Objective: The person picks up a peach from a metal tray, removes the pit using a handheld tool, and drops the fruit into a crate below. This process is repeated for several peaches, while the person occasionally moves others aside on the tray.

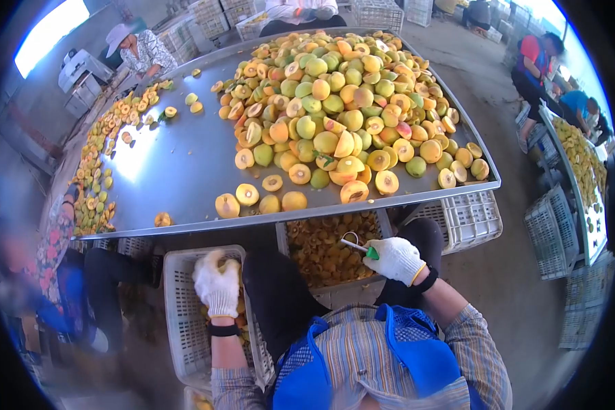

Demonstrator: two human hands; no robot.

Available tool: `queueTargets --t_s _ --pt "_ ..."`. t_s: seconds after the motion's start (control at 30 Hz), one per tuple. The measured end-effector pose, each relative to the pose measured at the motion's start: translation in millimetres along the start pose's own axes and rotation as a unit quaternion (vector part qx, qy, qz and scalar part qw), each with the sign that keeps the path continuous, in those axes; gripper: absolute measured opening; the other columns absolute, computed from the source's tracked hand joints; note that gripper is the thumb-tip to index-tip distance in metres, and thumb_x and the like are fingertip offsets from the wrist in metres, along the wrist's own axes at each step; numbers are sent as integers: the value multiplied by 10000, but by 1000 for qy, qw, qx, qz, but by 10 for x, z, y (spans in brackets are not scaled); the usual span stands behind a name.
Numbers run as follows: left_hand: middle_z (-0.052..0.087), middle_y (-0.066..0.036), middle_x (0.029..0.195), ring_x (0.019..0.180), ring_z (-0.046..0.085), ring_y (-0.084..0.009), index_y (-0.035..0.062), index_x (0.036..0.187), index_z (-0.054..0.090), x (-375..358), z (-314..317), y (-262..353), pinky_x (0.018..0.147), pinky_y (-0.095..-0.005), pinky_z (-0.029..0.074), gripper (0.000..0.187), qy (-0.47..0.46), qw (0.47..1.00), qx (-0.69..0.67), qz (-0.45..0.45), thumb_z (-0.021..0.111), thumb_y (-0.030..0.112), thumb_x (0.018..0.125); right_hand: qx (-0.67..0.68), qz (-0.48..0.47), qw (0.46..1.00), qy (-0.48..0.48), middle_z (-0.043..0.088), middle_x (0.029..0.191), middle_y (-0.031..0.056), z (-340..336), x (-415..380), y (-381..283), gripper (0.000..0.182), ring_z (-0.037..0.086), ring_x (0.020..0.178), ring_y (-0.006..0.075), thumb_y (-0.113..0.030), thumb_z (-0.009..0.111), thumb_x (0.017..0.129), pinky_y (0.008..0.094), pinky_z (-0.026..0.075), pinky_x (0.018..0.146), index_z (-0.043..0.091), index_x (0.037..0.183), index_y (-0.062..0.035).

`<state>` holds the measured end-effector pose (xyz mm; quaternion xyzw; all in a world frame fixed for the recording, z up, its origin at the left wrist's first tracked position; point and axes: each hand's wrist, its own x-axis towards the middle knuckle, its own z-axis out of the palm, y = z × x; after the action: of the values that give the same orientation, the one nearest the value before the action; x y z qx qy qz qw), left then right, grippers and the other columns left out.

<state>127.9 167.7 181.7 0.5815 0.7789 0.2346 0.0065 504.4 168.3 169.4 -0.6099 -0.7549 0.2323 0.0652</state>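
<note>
My right hand (395, 260), in a white knit glove, is closed round the green handle of a pitting knife (352, 242) with a curved metal loop at its tip. It is above a crate of fruit scraps (331, 249) between my knees. My left hand (217, 281), also gloved, is over the white plastic crate (178, 328) beside my left leg. Its fingers are curled, and what they hold, if anything, is hidden. Yellow-orange fruit shows in that crate under my wrist. A big heap of apricot-like fruit (335, 102), whole and halved, lies on the metal table (164, 205).
Another white crate (473, 219) stands under the table's right end. Cut halves (92, 178) line the table's left edge. A person in a floral sleeve (58, 253) sits close on my left; others sit at the far side. A second fruit table (581, 164) is at right.
</note>
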Motion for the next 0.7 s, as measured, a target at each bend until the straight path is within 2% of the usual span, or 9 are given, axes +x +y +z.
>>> queueTargets --t_s 0.07,0.13,0.27,0.33,0.4,0.57,0.63,0.67,0.7 --pt "657 -181 1032 1083 589 -368 60 1130 633 91 65 73 921 -489 493 385 151 982 92 60 730 138 766 8 11 1000 -20 702 807 159 -51 10 -41 296 693 766 361 -367 622 869 467 559 711 677 979 -98" --pt "657 -168 1054 1016 616 -374 50 1107 625 259 211 568 903 -487 497 352 184 960 -11 212 746 144 790 13 14 1000 -14 702 804 157 -76 2 -50 307 694 764 360 -368 629 869 463 560 705 677 1011 -99" --pt "698 -129 1034 912 678 -316 100 1128 626 350 861 1752 746 -425 552 441 18 939 -114 325 791 327 788 58 6 998 18 702 803 157 -102 -31 -29 345 693 759 355 -361 645 865 465 556 694 670 1088 -99" --pt "709 -163 970 879 693 -345 113 1170 607 422 1150 2160 769 -447 550 485 -160 943 -93 277 748 405 809 86 18 996 31 700 798 155 -151 -62 -11 353 690 751 355 -364 657 863 462 554 689 671 1108 -109" --pt "706 -168 959 873 698 -351 139 1191 572 450 1423 2364 760 -449 552 504 -223 949 -57 216 712 453 822 107 39 993 32 698 795 153 -258 -84 -33 354 688 750 357 -365 664 865 459 552 686 670 1123 -123" --pt "705 -186 1036 876 696 -355 98 1203 605 494 1499 2227 761 -418 555 469 -190 933 -224 207 733 350 830 164 100 979 62 693 788 142 -348 -83 -29 353 685 766 363 -388 673 875 445 547 688 671 1154 -171" --pt "715 -122 1083 888 709 -233 0 1221 619 506 1411 2121 721 -325 561 401 -209 848 -477 97 720 176 876 172 104 977 71 694 793 143 -369 -103 -48 356 686 775 362 -399 671 876 442 548 693 674 1150 -171" --pt "702 -75 1079 897 693 -161 -26 1239 603 533 1102 2140 695 -291 566 375 -288 783 -550 -45 690 104 898 179 108 975 78 696 797 144 -382 -109 -65 360 687 783 360 -410 670 877 438 549 698 676 1146 -171" --pt "697 -82 1055 890 689 -191 3 1232 604 527 1065 2062 701 -322 565 365 -273 715 -639 -75 683 138 903 181 112 974 79 698 805 142 -408 -127 -105 368 690 796 354 -431 663 883 433 550 705 679 1146 -175"
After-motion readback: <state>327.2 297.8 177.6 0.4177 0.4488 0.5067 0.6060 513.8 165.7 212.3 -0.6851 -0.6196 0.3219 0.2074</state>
